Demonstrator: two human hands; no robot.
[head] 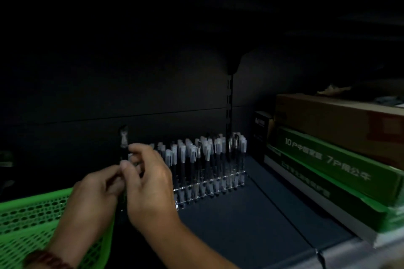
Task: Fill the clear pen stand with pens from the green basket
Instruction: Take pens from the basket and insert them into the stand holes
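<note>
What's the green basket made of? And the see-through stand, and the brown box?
Basket: likely plastic; it is bright green and moulded with rows of holes.
Stand: looks like clear acrylic or a similar hard plastic; the pens show through it and its edges glint.
Brown box: probably cardboard; it is dull, matt brown with flat sides.

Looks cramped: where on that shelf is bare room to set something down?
Bare shelf lies in front of the pen stand, across to the stacked boxes. Crowded at left: left hand and right hand hold a pen by the green basket.
</note>
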